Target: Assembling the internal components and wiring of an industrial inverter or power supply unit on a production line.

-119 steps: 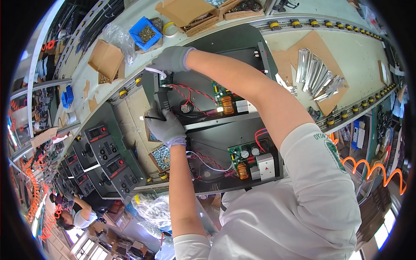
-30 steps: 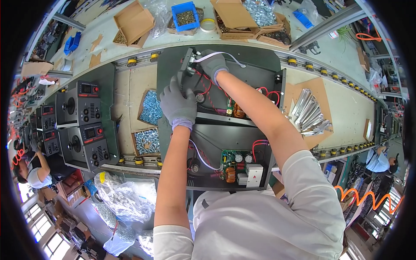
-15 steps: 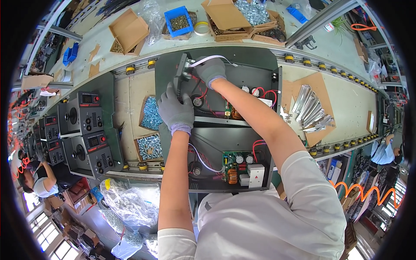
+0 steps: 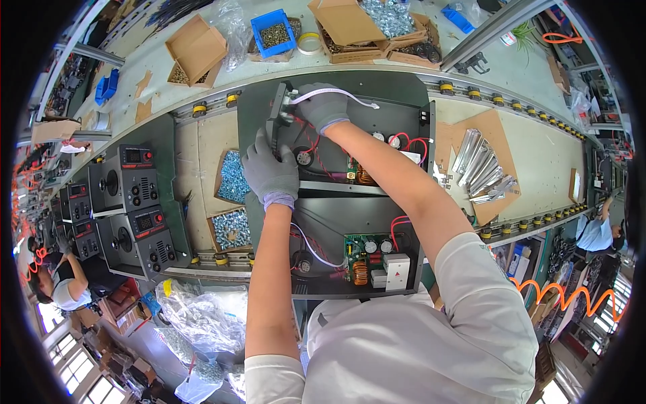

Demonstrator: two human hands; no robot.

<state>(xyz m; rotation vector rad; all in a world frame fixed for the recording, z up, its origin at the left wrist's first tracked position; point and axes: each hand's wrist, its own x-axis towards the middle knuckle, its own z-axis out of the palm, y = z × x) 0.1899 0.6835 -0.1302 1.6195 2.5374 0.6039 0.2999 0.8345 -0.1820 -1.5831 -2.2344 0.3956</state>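
Note:
My left hand [image 4: 270, 170], in a grey glove, is closed on the near end of a black front panel [image 4: 276, 111], which stands on edge at the left end of the far metal case [image 4: 393, 91]. On the panel's inner side my gloved right hand [image 4: 324, 106] is bent in among the fittings; its fingertips are mostly hidden. A white ribbon cable [image 4: 340, 91] runs from the panel over the right hand, its end loose. Red wires [image 4: 315, 151] hang below. Nearer me lies a second open case [image 4: 323, 215] with a green circuit board [image 4: 359, 248].
Finished black units [image 4: 140, 178] stand stacked at left. Boxes of screws [image 4: 233, 178] sit beside the cases. Metal strips [image 4: 481, 165] lie on cardboard at right. A blue bin [image 4: 272, 34] and cartons [image 4: 350, 27] line the far bench. Roller rails [image 4: 498, 99] border the worktop.
The loose end of the ribbon cable has shifted slightly right and down. Both hands stay at the panel, and the view has moved a little.

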